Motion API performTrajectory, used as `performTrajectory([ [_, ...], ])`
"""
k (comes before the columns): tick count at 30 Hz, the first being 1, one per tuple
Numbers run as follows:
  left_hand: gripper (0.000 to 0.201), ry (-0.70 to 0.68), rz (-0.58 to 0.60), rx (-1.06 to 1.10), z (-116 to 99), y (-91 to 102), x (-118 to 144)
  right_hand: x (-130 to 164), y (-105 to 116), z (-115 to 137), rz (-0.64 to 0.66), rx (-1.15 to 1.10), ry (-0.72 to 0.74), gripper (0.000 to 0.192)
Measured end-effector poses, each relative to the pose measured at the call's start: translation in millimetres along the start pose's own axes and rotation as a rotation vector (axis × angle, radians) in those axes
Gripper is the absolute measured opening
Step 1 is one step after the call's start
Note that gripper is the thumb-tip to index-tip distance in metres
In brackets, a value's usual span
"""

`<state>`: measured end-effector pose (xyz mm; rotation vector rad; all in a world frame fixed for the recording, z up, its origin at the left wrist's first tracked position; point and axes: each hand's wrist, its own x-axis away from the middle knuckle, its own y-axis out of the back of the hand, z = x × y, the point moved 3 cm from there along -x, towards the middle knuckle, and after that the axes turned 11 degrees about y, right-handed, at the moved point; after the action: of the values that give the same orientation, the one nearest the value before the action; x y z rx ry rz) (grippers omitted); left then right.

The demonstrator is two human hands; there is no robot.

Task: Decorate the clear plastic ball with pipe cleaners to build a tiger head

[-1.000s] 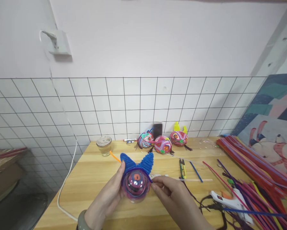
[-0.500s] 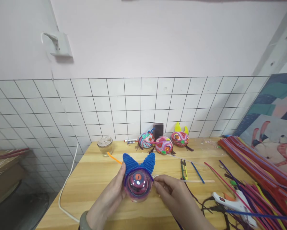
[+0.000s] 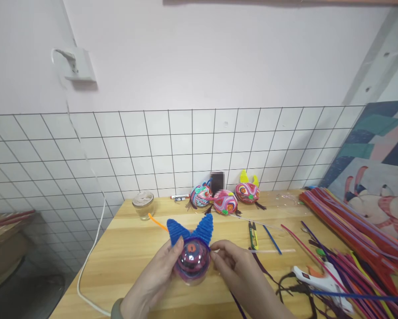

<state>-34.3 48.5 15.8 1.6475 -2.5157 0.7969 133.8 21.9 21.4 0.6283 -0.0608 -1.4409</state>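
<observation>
Clear dome with blue ears (image 3: 190,254) held up just above the wooden table (image 3: 129,252), between both hands. Left hand (image 3: 152,281) cupped around its left side, thumb against the blue ear, fingers closed on it. Right hand (image 3: 234,266) at the right edge, fingertips pinched narrow on the rim. Glue gun (image 3: 314,279) and pipe cleaners (image 3: 352,239) well apart to the right.
</observation>
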Motion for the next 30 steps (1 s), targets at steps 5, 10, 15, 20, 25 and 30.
performTrajectory([
  [5, 0.046, -0.02, 0.006, 0.048, 4.5, 1.3, -2.6, 0.1, -2.7, -3.7, -0.001, -0.068, 0.008, 0.018],
  [10, 0.039, -0.001, 0.011, 0.094, 5.9, 0.5, -4.4, 3.3, -0.5, 4.1, 0.003, 0.023, 0.066, 0.018],
  [15, 0.038, 0.015, -0.007, 0.098, 6.4, -0.6, -5.3, 6.9, 3.6, 12.4, -0.015, 0.28, 0.197, 0.022],
  [20, 0.034, 0.014, -0.002, 0.109, 4.8, -1.1, -4.3, 7.1, 3.3, 14.5, 0.0, 0.271, 0.181, 0.022],
  [25, 0.031, 0.024, 0.005, 0.107, 3.9, -2.3, -2.4, 4.1, 1.6, 10.4, -0.009, 0.076, 0.1, 0.023],
  [30, 0.033, 0.008, 0.003, 0.104, 1.7, -0.8, -1.2, 3.3, 2.8, 12.0, -0.008, 0.06, 0.079, 0.023],
])
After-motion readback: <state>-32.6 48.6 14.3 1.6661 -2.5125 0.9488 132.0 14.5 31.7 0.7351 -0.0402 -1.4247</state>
